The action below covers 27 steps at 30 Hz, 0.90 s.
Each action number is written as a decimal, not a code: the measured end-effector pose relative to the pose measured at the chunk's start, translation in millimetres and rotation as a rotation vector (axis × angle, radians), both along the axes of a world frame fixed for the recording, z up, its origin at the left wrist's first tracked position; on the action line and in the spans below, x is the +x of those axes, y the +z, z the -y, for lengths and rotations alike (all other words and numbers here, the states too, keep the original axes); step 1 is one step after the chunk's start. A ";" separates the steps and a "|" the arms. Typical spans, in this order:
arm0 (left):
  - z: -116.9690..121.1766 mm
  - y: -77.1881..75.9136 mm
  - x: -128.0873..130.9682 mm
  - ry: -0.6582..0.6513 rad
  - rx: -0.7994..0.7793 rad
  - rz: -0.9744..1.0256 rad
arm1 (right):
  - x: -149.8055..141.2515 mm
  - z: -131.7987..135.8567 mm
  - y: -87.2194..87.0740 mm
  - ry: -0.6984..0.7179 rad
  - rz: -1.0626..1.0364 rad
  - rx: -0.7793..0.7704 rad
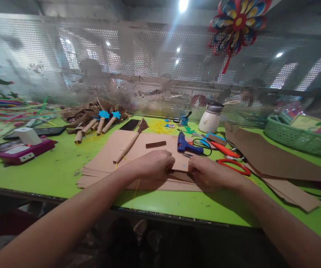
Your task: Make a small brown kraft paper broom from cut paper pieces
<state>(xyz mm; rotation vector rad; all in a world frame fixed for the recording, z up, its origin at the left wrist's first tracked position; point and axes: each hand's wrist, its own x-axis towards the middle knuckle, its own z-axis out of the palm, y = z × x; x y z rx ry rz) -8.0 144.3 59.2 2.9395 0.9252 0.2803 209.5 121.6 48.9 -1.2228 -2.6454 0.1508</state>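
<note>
Over a stack of brown kraft paper (101,158) on a green tabletop (51,173), a person's left hand (155,163) and right hand (208,170) face each other across a narrow folded paper edge (180,171), held above the stack's near half. Both hands are curled, thumb and fingers apparently pinching one end each; the fingertips are partly hidden, and whether the edge belongs to a loose strip or a wider sheet cannot be told. The paper looks light, dry and crisp, likely stiff enough to keep a crease yet easily crumpled or torn; a grip at both ends, close to the fold, should suit it best. The forearms reach in from the stack's near side, slanting toward each other, knuckles up, with a small gap between the fists. A pleated paper strip (156,144) lies on the stack toward its far edge; a blue glue gun (187,147) rests at its far right corner.
</note>
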 end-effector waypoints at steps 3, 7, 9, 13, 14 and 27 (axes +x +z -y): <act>2.0 -0.3 -0.1 -0.012 0.009 -0.005 | -2.3 1.6 -0.6 0.016 0.039 0.063; -1.5 -0.5 -1.9 0.015 -0.038 0.054 | -4.8 0.5 -5.0 0.037 0.120 0.209; -7.0 1.1 -2.9 0.087 -0.140 0.128 | -4.8 -1.4 -8.4 -0.002 0.133 0.261; -17.8 6.2 -2.9 0.183 -0.344 0.329 | -5.7 -3.5 -12.6 -0.020 0.072 0.369; -18.9 7.2 -2.4 0.190 -0.383 0.364 | -6.5 -3.4 -12.8 0.004 0.056 0.396; -13.4 7.6 -6.1 0.127 -0.682 0.371 | -10.6 -2.6 -9.8 0.171 -0.139 0.538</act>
